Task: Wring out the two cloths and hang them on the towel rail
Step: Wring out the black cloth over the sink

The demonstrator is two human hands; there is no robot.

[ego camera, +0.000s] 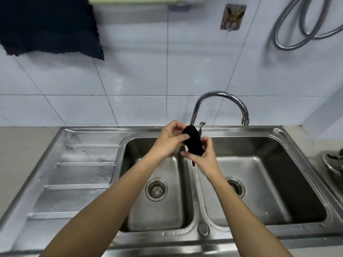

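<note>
The person is twisting a dark cloth into a tight roll over the ridge between the two basins of the steel sink, likely so that the squeezed water is falling into the sink rather than onto the bench. The left hand is gripping the far end of the roll with curled fingers, and the right hand is gripping the near end; holding opposite ends is what is letting the cloth be wound against itself. A thin stream of water is running down from the roll's near tip. The tap is arching just behind the hands. Far to the left, another dark cloth is hanging by the wall, apparently already on the rail, so this roll seems to be the second one.
</note>
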